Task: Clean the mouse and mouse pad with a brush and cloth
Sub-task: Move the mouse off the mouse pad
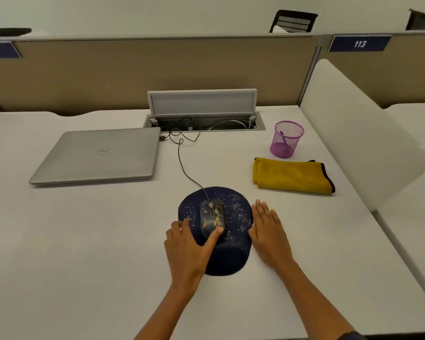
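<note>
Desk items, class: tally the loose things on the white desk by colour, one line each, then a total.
Silver: 1, closed silver laptop
Purple: 1, purple mesh pen cup
Yellow: 1, folded yellow cloth
Dark blue: 1, round dark blue mouse pad
Black: 1, black wired mouse
Total: 5

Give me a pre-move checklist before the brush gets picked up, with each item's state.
1. Crumbs still on the dark blue round mouse pad and the black wired mouse: ok.
2. Brush in the purple mesh cup: cannot tell; a thin purple thing stands inside.
3. Folded yellow cloth lying free: ok.
4. Right hand flat, holding nothing: ok.
5. Left hand off the mouse: not ok, thumb touches it.
</note>
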A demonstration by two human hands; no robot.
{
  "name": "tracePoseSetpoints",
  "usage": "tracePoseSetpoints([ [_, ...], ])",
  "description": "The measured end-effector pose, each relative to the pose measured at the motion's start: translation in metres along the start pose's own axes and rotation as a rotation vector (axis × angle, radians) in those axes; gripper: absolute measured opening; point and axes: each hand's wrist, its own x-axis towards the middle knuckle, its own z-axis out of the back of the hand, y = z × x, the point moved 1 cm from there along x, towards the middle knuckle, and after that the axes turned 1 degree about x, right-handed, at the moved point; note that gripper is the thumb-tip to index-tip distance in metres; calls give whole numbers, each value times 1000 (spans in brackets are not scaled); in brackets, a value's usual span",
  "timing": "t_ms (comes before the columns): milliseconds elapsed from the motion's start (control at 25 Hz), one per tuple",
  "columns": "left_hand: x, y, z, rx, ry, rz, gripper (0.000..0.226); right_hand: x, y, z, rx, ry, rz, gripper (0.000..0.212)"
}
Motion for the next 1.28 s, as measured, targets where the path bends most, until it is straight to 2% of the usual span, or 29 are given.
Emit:
tracePoseSetpoints([
  [80, -3, -13, -5, -5, 10, 113, 96, 0, -1, 1, -11, -17, 6, 55],
  [200, -8, -23, -16, 42, 39, 166, 101, 0, -1, -1, -16, -14, 10, 55],
  [760, -6, -29, -38, 92, 4, 198, 76, 1, -3, -4, -18, -36, 22, 54],
  [960, -5, -26, -40, -14, -32, 227, 69, 1, -4, -4, -5, -39, 24, 54],
  [1280, -5, -20, -34, -285, -76, 172, 60, 0, -4, -2, 17, -37, 29, 54],
])
